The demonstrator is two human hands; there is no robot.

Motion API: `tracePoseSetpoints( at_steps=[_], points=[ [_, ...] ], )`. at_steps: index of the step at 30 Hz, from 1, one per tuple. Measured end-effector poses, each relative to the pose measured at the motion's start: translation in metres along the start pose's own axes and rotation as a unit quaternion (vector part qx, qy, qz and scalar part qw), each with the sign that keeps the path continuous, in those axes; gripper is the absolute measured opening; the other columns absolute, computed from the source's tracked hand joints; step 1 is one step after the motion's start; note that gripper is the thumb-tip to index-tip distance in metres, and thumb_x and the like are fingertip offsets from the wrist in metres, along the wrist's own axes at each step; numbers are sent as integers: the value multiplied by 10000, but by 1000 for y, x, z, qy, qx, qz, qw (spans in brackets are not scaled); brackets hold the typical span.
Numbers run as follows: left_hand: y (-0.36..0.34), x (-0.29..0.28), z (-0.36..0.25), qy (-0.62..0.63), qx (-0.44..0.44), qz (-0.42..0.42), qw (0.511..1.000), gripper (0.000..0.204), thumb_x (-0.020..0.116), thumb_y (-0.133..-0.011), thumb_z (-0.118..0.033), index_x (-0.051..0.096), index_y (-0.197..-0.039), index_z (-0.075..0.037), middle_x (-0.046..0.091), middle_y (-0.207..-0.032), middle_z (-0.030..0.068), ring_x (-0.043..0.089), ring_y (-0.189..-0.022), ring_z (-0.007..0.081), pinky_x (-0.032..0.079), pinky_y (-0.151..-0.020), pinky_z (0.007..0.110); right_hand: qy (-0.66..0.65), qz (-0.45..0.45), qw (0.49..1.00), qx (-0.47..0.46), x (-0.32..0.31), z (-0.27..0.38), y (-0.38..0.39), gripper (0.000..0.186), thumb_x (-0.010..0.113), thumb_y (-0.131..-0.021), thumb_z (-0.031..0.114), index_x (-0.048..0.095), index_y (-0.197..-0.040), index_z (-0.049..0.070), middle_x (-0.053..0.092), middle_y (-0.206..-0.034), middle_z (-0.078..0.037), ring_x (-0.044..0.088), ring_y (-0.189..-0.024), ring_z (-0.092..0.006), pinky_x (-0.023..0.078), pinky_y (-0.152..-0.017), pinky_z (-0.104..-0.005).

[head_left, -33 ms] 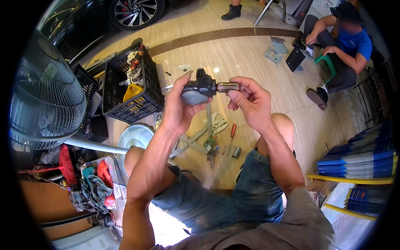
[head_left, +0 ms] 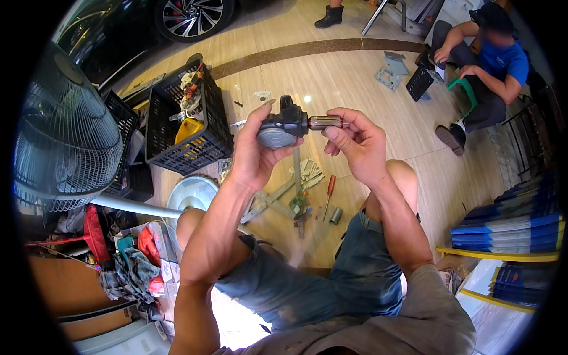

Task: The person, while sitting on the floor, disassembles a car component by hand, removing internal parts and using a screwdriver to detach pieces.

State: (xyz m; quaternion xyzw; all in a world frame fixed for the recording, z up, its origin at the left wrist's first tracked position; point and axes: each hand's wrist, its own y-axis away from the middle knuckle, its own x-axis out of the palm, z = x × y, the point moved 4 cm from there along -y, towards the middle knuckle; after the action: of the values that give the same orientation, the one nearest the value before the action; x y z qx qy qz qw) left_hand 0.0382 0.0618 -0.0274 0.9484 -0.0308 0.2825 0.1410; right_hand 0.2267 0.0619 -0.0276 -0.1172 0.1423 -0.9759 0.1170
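Note:
My left hand point(head_left: 253, 155) grips a small dark motor housing point(head_left: 283, 126) with a round grey cap on its underside, held up in front of me above my knees. A short metal cylinder point(head_left: 324, 122) sticks out of the housing's right side. My right hand point(head_left: 357, 144) pinches that cylinder between thumb and fingertips. Both hands are raised over the wooden floor.
On the floor below lie a red-handled screwdriver point(head_left: 329, 192), a small metal sleeve point(head_left: 335, 215), a grey cross-shaped stand point(head_left: 273, 198) and a round grey disc point(head_left: 190, 193). A black crate point(head_left: 204, 139) of tools and a standing fan point(head_left: 65, 142) are at left. Another person point(head_left: 488, 71) sits at upper right. Blue booklets point(head_left: 509, 228) are stacked at right.

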Motion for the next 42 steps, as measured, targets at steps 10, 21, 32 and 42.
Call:
tracePoseSetpoints(
  at_steps=[10, 21, 32, 42],
  points=[
    [-1, 0, -2, -18, -1, 33, 999, 507, 499, -959, -423, 597, -1155, 34, 688, -1059, 176, 702, -897, 345, 624, -748, 332, 20, -30, 999, 12, -7, -4, -1, 278, 688, -915, 153, 616, -1117, -25, 681, -862, -68, 615, -678, -100, 504, -597, -235],
    [-1, 6, 0, -43, -66, 96, 992, 615, 414, -975, -485, 547, -1226, 59, 670, -1022, 249, 706, -856, 373, 632, -690, 337, 9, -61, 998, 11, -12, 3, -3, 261, 676, -928, 201, 638, -1054, -25, 673, -801, -70, 612, -612, -104, 486, -544, -228],
    [4, 11, 1, -68, -111, 160, 979, 631, 373, -983, -526, 552, -1255, 14, 682, -1005, 223, 710, -770, 338, 605, -622, 382, 28, -73, 997, 15, -16, 5, -4, 304, 627, -959, 278, 647, -988, -25, 654, -770, -86, 607, -576, -126, 485, -534, -248],
    [5, 12, 8, -65, -145, 181, 971, 793, 257, -959, -670, 536, -1278, 0, 678, -964, 221, 687, -649, 276, 594, -578, 383, 17, -103, 994, 35, -19, 5, -6, 342, 677, -924, 323, 652, -905, -18, 627, -690, -47, 589, -547, -98, 457, -497, -220]
  ],
)
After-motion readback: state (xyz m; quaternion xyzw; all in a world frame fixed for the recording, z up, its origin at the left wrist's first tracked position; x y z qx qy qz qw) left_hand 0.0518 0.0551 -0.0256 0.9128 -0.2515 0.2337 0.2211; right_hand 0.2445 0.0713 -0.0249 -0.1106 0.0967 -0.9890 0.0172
